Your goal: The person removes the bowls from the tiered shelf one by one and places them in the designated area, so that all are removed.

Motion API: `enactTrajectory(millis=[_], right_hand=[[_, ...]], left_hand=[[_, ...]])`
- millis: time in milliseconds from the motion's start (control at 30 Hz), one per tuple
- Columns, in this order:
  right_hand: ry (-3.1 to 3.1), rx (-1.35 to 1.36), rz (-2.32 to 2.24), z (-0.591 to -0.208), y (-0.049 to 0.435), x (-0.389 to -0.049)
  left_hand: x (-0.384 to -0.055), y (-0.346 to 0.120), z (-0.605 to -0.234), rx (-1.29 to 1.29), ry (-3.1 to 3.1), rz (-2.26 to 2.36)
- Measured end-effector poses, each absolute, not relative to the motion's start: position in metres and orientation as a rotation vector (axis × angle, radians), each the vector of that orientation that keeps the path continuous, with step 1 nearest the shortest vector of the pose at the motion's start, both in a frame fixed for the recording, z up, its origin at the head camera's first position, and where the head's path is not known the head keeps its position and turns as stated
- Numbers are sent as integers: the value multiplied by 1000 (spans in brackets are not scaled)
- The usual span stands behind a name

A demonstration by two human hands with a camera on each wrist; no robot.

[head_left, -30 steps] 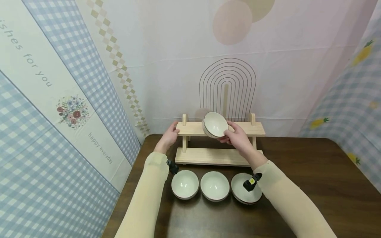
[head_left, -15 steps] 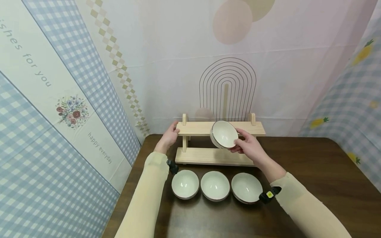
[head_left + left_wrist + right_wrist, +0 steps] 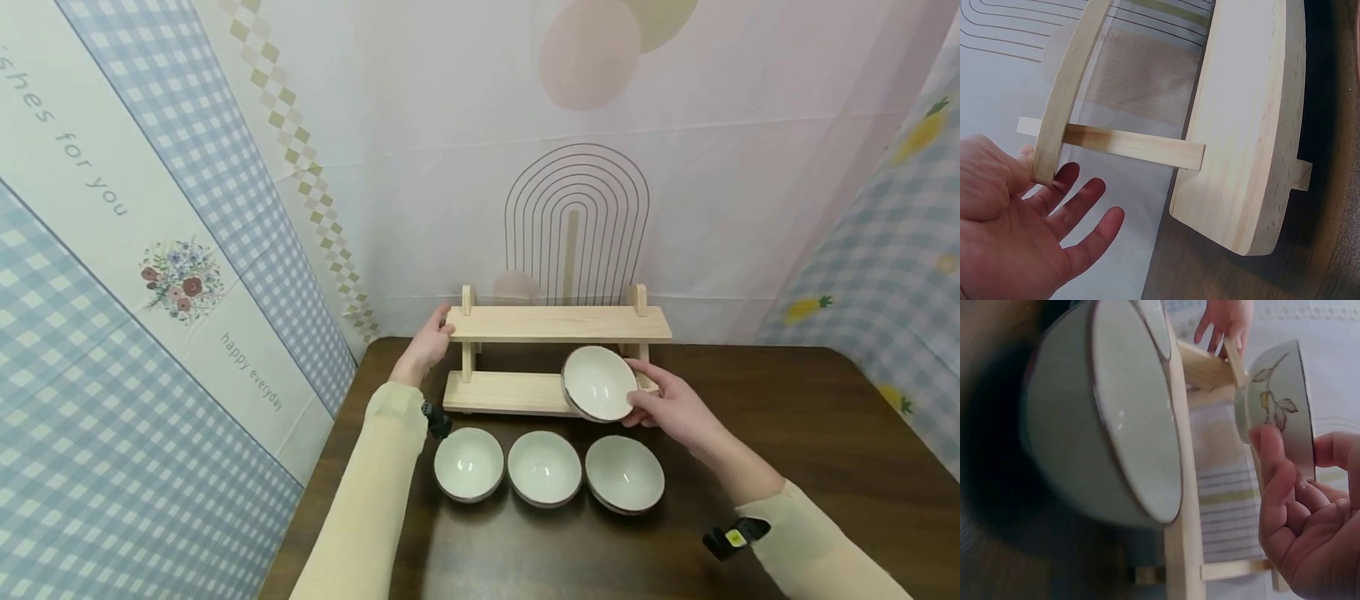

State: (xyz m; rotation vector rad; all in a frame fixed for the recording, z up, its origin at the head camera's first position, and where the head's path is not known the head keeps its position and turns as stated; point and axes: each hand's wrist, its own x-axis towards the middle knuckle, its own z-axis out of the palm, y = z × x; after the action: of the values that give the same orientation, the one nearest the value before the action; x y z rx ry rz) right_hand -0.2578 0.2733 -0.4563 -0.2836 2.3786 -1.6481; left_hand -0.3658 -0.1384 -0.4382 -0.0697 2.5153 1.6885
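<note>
My right hand (image 3: 678, 408) pinches the right rim of a white bowl (image 3: 598, 383), holding it tilted in front of the lower tier of a two-tier wooden rack (image 3: 558, 321). Seen from the right wrist, this bowl (image 3: 1275, 403) has a leaf-and-branch pattern outside and a dark rim; thumb and fingers lie on either side of its wall. My left hand (image 3: 429, 343) holds the left end of the rack's upper board. In the left wrist view, thumb and forefinger of the left hand (image 3: 1016, 231) grip the board's end while the other fingers extend loosely below.
Three similar bowls stand in a row before the rack: left (image 3: 468, 462), middle (image 3: 544, 468) and right (image 3: 625, 473). All rest on a dark wooden table (image 3: 780, 433). A patterned cloth (image 3: 420, 167) hangs behind, with checked cloth at both sides.
My right hand has brought the bowl from the upper board down, toward me and to the right, to the lower tier's front. My left hand has stayed at the rack's end.
</note>
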Motion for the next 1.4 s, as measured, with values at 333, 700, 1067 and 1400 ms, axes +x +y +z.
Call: enactTrajectory(millis=[333, 700, 1067, 1400], right_hand=[[2409, -270, -1578, -470, 299, -237], [2403, -230, -1587, -476, 319, -226], [2431, -241, -1554, -481, 341, -232], [2421, -269, -1493, -482, 368, -247]], left_hand=[[-362, -141, -438, -53, 2508, 1682], [-362, -143, -438, -47, 2505, 1672], [-365, -142, -438, -57, 2513, 1689], [-369, -137, -437, -94, 2525, 1688]])
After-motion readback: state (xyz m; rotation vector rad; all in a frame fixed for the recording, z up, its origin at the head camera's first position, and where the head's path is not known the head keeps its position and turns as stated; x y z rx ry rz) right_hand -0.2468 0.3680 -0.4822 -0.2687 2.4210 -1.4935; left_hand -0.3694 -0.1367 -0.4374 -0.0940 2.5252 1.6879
